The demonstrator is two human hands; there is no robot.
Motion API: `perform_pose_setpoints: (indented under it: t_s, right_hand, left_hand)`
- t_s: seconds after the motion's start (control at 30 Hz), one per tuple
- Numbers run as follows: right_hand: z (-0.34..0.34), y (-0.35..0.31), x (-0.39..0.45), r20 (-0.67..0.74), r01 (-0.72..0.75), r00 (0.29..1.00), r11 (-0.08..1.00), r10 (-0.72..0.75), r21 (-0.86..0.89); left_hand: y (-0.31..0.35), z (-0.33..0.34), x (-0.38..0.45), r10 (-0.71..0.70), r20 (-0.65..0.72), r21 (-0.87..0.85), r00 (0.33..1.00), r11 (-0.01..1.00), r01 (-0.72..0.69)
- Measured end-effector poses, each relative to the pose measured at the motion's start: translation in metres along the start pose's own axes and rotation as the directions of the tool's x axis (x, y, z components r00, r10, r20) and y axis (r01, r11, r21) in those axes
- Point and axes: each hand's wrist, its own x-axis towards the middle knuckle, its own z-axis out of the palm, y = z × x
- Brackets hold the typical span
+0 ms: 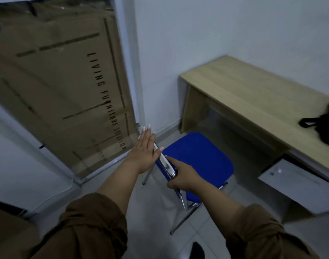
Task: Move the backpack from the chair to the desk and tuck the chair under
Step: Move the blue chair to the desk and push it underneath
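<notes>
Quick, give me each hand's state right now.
Left hand: open, fingers spread flat against the chair backrest.
Right hand: closed around the backrest's top edge.

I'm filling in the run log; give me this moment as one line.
backpack: on desk | chair: not tucked | right hand: grips backrest | left hand: open, flat against backrest | next: push chair under

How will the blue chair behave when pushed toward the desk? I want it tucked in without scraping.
The chair has thin chrome legs and a slim padded seat, so it is probably light and slides readily on the smooth tiled floor. Pushed high at the backrest, where the right hand grips, it may tip slightly.
</notes>
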Motion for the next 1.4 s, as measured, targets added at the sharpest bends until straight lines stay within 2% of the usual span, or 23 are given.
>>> perform_pose_setpoints:
  t_s: [0.43, 0.63, 0.77, 0.83, 0.93, 0.97, 1.07, 1.13, 1.4]
  right_hand:
    - [-0.146, 0.096, 0.039, -0.139, -0.178, 0.973, 0.982, 0.185, 0.060]
    - [-0.214, 0.135, 0.050, -0.140, -0.210, 0.967, 0.977, 0.212, 0.032]
    - [-0.246, 0.156, 0.052, -0.232, -0.266, 0.939, 0.964, 0.252, -0.027]
    - [-0.253, 0.155, 0.055, -0.329, -0.263, 0.920, 0.957, 0.212, -0.118]
    - [-0.235, 0.149, 0.065, -0.543, -0.156, 0.839, 0.939, -0.038, -0.307]
    - [-0.225, 0.148, 0.068, -0.573, -0.175, 0.815, 0.905, -0.088, -0.387]
    - [-0.208, 0.154, 0.075, -0.577, -0.305, 0.810, 0.765, -0.105, -0.567]
    - [-0.211, 0.160, 0.077, -0.586, -0.332, 0.801, 0.723, -0.124, -0.606]
    - [-0.244, 0.168, 0.094, -0.597, -0.305, 0.790, 0.756, -0.139, -0.579]
  left_hand:
    - [0.121, 0.045, 0.140, 0.076, -0.060, -0.001, 0.995, 0.997, -0.076]
    - [0.182, 0.061, 0.191, 0.065, -0.036, 0.022, 0.997, 0.998, -0.064]
    - [0.215, 0.071, 0.219, 0.067, -0.006, 0.040, 0.998, 0.997, -0.067]
    - [0.225, 0.074, 0.231, 0.065, 0.000, 0.052, 0.998, 0.997, -0.065]
    - [0.233, 0.076, 0.245, 0.054, 0.010, 0.071, 0.998, 0.996, -0.055]
    - [0.234, 0.076, 0.248, 0.050, 0.008, 0.078, 0.999, 0.996, -0.050]
    - [0.238, 0.076, 0.253, 0.037, 0.011, 0.070, 0.999, 0.997, -0.038]
    - [0.238, 0.075, 0.256, 0.031, 0.019, 0.070, 0.999, 0.997, -0.033]
    - [0.256, 0.073, 0.289, 0.041, 0.070, 0.050, 0.997, 0.998, -0.045]
